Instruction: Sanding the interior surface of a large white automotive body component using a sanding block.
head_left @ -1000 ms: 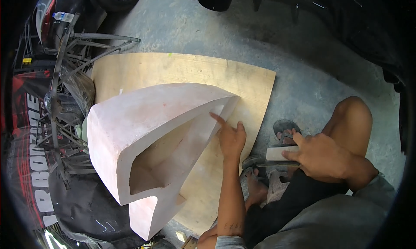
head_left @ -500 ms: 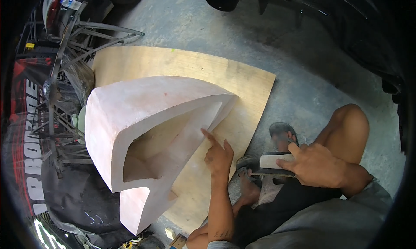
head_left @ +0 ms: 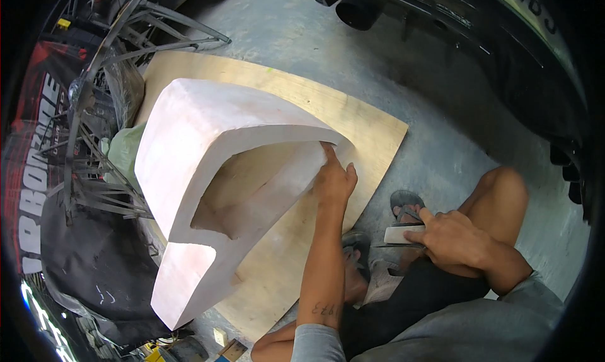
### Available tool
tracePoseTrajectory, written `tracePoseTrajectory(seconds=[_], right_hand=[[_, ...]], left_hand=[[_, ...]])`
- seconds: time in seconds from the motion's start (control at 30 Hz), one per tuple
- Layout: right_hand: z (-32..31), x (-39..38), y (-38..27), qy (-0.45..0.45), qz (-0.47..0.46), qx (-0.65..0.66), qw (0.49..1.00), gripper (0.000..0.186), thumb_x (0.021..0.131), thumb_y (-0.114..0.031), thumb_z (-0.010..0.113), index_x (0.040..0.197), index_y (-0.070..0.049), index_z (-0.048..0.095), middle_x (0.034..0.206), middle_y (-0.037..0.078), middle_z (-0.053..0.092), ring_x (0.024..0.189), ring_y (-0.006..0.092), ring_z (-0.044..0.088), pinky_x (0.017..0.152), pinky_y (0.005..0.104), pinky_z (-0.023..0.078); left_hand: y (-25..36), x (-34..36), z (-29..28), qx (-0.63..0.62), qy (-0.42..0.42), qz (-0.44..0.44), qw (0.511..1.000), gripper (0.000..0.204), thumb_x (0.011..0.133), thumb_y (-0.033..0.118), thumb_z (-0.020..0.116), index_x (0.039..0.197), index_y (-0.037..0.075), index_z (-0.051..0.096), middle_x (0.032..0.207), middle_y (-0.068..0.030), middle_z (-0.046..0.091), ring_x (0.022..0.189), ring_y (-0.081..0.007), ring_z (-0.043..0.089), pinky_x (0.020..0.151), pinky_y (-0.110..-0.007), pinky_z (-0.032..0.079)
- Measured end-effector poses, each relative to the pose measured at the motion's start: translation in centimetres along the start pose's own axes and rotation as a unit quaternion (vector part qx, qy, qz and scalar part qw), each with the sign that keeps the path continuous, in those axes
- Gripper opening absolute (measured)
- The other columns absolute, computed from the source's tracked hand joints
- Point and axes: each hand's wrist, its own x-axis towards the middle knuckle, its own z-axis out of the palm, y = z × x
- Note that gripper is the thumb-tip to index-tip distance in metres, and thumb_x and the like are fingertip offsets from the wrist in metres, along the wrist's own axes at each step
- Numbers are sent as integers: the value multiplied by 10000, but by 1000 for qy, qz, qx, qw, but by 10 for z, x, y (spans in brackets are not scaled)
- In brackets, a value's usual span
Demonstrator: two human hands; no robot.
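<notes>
A large hollow body part, pinkish white with a smooth filler-like surface, lies on a plywood board. Its wide opening faces me, and a short leg sticks out toward the lower left. My left hand reaches over the part's right end. The index finger is stretched out and touches the inner edge of the opening at its narrow corner; the thumb stands apart and nothing is held. Over my knees, my right hand grips a flat white sanding block with a dark edge, well away from the part.
Metal frame stands and a black-covered bulky object crowd the left side. A printed banner hangs at the far left. The dark rear of a car with an exhaust tip is at the top right. Small scraps lie below the board.
My left hand has moved up along the rim to the narrow corner of the opening. My right hand still holds the sanding block. The whole view has turned and shifted slightly.
</notes>
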Motion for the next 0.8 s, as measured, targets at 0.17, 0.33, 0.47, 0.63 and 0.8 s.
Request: tracePoseTrajectory(seconds=[0.17,0.33,0.47,0.63,0.8], right_hand=[[-1,8,0,-34,49,-20,998,428,872,-180,631,1294,-167,695,1152,207,585,931,357,704,808,445,573],[9,17,-6,-45,56,-55,996,407,952,-372,648,1338,-245,676,1127,194,584,905,379,692,785,472,568],[10,19,-17,-25,86,-67,994,434,976,-427,624,1377,-266,653,1098,179,575,887,357,680,778,466,554],[6,48,-44,139,142,60,978,432,990,-387,618,1403,-259,632,1073,193,554,845,388,660,777,482,523],[19,115,-44,265,111,-8,958,430,976,-306,641,1405,-287,619,1063,206,539,811,411,668,739,489,553]], left_hand=[[-7,-3,-20,11,-35,-113,993,1157,842,360,728,1608,-22,-50,1087,-270,727,1013,-416,716,935,-442,566],[-62,-48,-30,30,-2,-143,989,1153,869,378,732,1610,-14,-61,1115,-254,726,1011,-392,726,914,-455,569],[-86,-124,-31,57,75,-75,993,1037,885,350,719,1619,5,72,904,-229,730,814,-395,726,753,-484,572],[-157,-236,-32,-23,352,-23,935,366,882,188,726,1204,15,712,686,-126,682,573,-315,656,534,-375,514],[-191,-267,-118,28,552,109,827,102,869,13,697,963,-19,718,689,-121,641,562,-286,597,524,-346,471]])
